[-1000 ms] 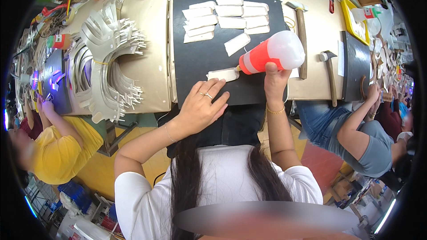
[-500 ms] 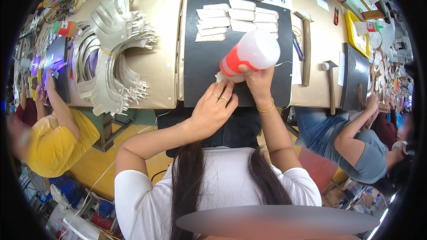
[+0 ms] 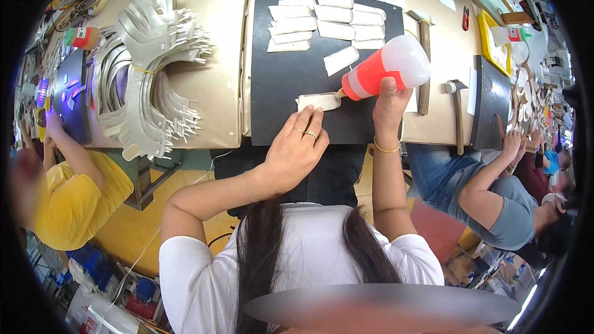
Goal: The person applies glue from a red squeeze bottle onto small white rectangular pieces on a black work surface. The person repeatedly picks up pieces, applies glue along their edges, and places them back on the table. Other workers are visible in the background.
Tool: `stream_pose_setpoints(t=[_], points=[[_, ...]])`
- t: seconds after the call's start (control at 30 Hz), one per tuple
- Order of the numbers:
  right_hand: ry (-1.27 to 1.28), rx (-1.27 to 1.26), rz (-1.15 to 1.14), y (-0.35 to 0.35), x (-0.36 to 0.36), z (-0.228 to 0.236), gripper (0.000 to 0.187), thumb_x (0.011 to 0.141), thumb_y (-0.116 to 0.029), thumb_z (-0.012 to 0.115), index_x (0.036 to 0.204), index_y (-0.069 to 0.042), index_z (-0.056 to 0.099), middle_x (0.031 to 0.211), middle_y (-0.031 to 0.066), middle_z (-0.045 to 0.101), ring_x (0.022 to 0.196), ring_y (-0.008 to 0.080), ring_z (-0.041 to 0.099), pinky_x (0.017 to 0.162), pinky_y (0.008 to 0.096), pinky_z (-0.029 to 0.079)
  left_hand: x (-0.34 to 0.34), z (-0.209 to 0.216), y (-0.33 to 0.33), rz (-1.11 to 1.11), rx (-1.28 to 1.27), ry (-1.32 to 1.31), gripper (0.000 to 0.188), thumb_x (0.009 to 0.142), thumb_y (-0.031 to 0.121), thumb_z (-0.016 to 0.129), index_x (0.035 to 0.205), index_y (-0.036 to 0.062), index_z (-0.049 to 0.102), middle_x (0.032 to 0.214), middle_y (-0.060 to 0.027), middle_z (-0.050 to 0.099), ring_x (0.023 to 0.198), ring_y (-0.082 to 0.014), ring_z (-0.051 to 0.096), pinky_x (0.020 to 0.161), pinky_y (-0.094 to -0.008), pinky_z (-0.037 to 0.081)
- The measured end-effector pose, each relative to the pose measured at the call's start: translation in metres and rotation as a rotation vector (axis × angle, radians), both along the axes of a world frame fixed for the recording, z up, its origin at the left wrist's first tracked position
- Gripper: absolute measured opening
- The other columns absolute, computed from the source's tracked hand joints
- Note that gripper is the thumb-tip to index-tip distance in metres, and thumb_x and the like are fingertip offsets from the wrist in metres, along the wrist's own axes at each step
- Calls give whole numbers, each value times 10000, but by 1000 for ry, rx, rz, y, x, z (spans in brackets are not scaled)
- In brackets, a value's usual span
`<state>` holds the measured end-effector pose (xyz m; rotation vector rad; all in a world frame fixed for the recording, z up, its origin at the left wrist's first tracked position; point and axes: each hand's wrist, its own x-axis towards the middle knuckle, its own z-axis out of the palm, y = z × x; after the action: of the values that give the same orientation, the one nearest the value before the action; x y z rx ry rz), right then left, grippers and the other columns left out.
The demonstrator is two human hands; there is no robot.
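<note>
In my right hand [image 3: 391, 102] is a squeeze bottle [image 3: 388, 67] with a red band and a pale translucent body, tilted so its nozzle points left. The nozzle tip meets the right end of a small cream strip-shaped piece [image 3: 322, 101] on the black board [image 3: 278, 86]. My left hand [image 3: 297, 148] lies with fingers outstretched, its fingertips resting on the near edge of that piece. Another cream piece [image 3: 341, 60] lies by itself just beyond the bottle's nozzle. Several similar pieces [image 3: 335, 14] lie in overlapping columns at the board's far side.
Left of the board stands a big bundle of pale curved strips [image 3: 145, 74]. A hammer [image 3: 424, 65] lies right of the board, with another hammer [image 3: 458, 114] farther right. A yellow tray [image 3: 497, 49] sits beyond. Co-workers sit on both sides.
The bottle has swung right and tipped lower, uncovering its nozzle at the piece's right end. The single piece beyond it now shows. My left hand stays nearly in place.
</note>
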<state>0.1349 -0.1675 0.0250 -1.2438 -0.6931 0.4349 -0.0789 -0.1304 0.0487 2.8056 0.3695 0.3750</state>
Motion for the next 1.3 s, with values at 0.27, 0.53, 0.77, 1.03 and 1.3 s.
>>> stream_pose_setpoints(t=[0.27, 0.53, 0.77, 1.03, 1.3], points=[[-8, -5, 66, 9, -21, 3, 536, 774, -315, 848, 1096, 44, 615, 996, 63, 669, 893, 137, 624, 797, 289, 506, 1, 0, -1, 16, 1, -5, 266, 752, 120, 630, 968, -33, 608, 1241, -261, 548, 1194, -386, 513, 996, -463, 440], [-1, -46, 191, 23, -57, -4, 576, 722, -318, 882, 1084, 36, 609, 998, 77, 682, 899, 136, 632, 798, 300, 517, 3, 0, -3, 34, -10, -19, 272, 743, 117, 618, 967, -34, 594, 1246, -269, 536, 1205, -384, 496, 1004, -462, 433], [94, 26, -62, 9, -3, 0, 702, 843, -556, 704, 1205, 20, 531, 1102, 72, 604, 999, 170, 586, 901, 335, 474, 1, 1, 0, 5, 12, 12, 251, 752, 117, 633, 955, -26, 604, 1232, -261, 557, 1189, -378, 514, 979, -449, 447], [-14, -22, 7, -3, -4, -7, 636, 784, -379, 832, 1186, 27, 555, 1084, 71, 619, 965, 152, 591, 847, 297, 484, 5, 3, 3, 12, -6, 5, 239, 754, 108, 696, 939, -17, 611, 1215, -243, 572, 1158, -361, 533, 949, -440, 457], [-11, -23, -13, -39, -21, -17, 808, 699, -432, 876, 1255, 19, 501, 1155, 84, 600, 1041, 187, 597, 914, 346, 495, 5, 10, 8, -2, -70, 31, 255, 767, 91, 694, 994, 2, 619, 1194, -202, 586, 1141, -350, 541, 935, -435, 455]])
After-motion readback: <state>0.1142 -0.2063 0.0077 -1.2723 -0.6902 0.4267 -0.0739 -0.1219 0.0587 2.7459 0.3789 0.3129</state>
